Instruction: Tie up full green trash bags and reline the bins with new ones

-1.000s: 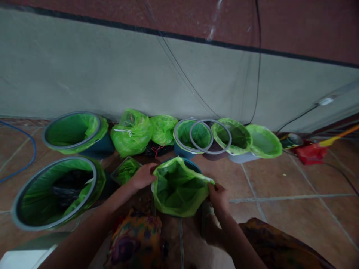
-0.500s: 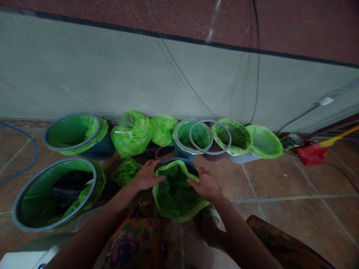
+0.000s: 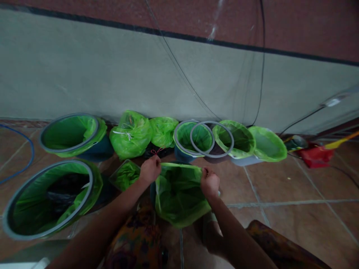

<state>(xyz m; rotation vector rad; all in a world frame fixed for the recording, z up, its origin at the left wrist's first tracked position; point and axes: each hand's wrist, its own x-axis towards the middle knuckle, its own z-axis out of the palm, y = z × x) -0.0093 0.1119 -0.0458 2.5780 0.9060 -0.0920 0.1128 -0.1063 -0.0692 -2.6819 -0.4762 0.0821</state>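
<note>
A green bin bag (image 3: 182, 198) lines the bin between my legs, its mouth spread wide. My left hand (image 3: 150, 170) pinches the far left part of the bag's rim. The far right part of the rim is gripped in my right hand (image 3: 210, 182). Between the two hands the rim is drawn straight. Of the bin (image 3: 153, 192) itself, only a dark sliver shows at the left; the bag covers most of it. Just left of my left hand stands a small square bin (image 3: 114, 175) with crumpled green plastic (image 3: 127, 175) inside.
Two large lined bins (image 3: 97, 130) with grey rings stand at the left. Tied green bags (image 3: 130, 136) lie by the wall. Behind my hands are smaller lined bins (image 3: 183, 151) and a loose grey ring (image 3: 215, 154). A red dustpan (image 3: 316, 155) lies at the right.
Both hands have closed from open fingers onto the bag's far rim. That rim has been pulled up and taut over the bin's far edge.
</note>
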